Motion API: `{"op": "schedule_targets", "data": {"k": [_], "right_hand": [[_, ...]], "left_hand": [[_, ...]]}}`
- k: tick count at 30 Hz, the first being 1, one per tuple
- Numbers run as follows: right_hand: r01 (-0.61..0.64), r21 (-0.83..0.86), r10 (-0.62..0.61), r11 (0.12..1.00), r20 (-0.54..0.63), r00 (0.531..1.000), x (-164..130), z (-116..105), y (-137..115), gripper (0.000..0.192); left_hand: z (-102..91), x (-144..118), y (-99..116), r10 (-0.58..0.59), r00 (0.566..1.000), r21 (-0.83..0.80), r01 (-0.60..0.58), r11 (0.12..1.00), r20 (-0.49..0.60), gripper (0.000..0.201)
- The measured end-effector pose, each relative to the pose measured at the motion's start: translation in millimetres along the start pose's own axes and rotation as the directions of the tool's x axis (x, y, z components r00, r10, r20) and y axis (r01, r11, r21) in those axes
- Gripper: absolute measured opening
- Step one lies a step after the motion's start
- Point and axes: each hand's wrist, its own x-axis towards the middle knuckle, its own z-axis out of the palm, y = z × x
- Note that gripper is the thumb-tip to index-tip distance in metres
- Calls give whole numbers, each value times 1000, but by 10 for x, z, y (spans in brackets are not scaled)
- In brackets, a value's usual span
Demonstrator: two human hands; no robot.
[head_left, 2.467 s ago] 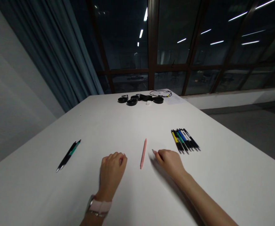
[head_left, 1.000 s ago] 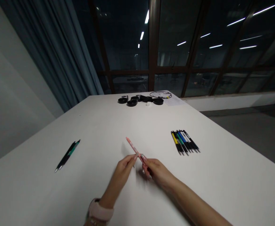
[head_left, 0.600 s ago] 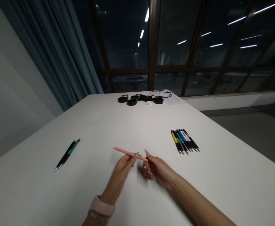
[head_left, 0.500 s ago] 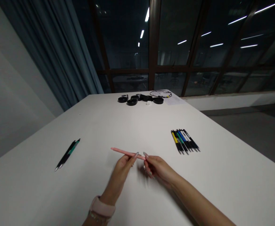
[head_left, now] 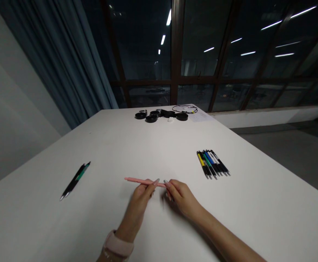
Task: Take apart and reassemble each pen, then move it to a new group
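Note:
A pink pen (head_left: 137, 180) lies almost level just above the white table (head_left: 153, 145), its long end pointing left. My left hand (head_left: 139, 198) pinches the pen near its right part with thumb and fingers. My right hand (head_left: 182, 196) grips the pen's right end with its fingertips, close against the left hand. A pale watch band sits on my left wrist.
A row of several pens (head_left: 212, 163) with yellow, green, blue and white barrels lies to the right. Two dark pens (head_left: 75, 180), one green, lie at the left. Black round items and a cable (head_left: 162, 114) sit at the table's far edge by the windows.
Both hands left the table and picked up the pink pen, which lay pointing away. They turned it level, long end to the left, and lowered it slightly.

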Motion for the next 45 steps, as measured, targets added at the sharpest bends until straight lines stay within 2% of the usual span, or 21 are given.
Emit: {"op": "schedule_targets", "data": {"k": [2, 6, 8, 12, 13, 15, 18, 20, 23, 28, 32, 35, 39, 42, 45], "right_hand": [[-17, 35, 17, 999, -18, 1000, 11, 8, -6, 56], [-134, 220, 142, 966, -22, 990, 64, 3, -33, 59], [-171, 269, 186, 948, -30, 982, 92, -44, -51, 61], [-214, 339, 243, 916, -45, 969, 136, -216, -82, 60], [-220, 351, 250, 910, -43, 967, 145, -261, -83, 59], [-229, 358, 263, 905, -49, 964, 162, -335, -70, 57], [-230, 335, 287, 914, -131, 949, 186, -402, -12, 57], [-215, 293, 281, 931, -205, 937, 199, -426, 40, 57], [-201, 219, 254, 955, -249, 935, 205, -449, 98, 55], [-148, 103, 169, 984, -246, 954, 184, -475, 105, 53], [-127, -24, 119, 992, -220, 968, 178, -496, 109, 49], [-123, -102, 99, 987, -216, 971, 173, -518, 105, 44], [-86, -131, 60, 988, -189, 980, 140, -555, 60, 33], [-59, -57, 47, 997, -184, 982, 125, -561, 42, 26], [-75, 85, 89, 994, -188, 978, 142, -546, 38, 31]], "left_hand": [[8, 15, -31, 19, 1000, 15, -19, 1000, -13, 52], [13, 46, -73, 96, 995, 103, -95, 990, -3, 51], [-16, 63, -68, 105, 994, 93, -104, 990, -12, 53], [-152, 85, 23, 98, 986, -5, -99, 995, -134, 54], [-192, 83, 62, 126, 983, 23, -124, 992, -134, 52], [-256, 65, 141, 205, 977, 152, -195, 969, -53, 46], [-285, 11, 217, 283, 949, 379, -315, 870, 137, 39], [-265, -29, 224, 311, 925, 489, -379, 786, 218, 36], [-223, -71, 197, 372, 886, 601, -462, 653, 277, 31], [-201, -84, 139, 452, 805, 695, -575, 433, 385, 29], [-164, -87, 85, 450, 789, 733, -586, 346, 419, 33], [-132, -91, 75, 397, 813, 730, -568, 380, 425, 38], [-154, -79, 106, 313, 860, 659, -510, 554, 402, 42], [-204, -60, 123, 283, 887, 597, -457, 659, 366, 42], [-241, -49, 125, 273, 890, 560, -444, 699, 365, 42]]}}
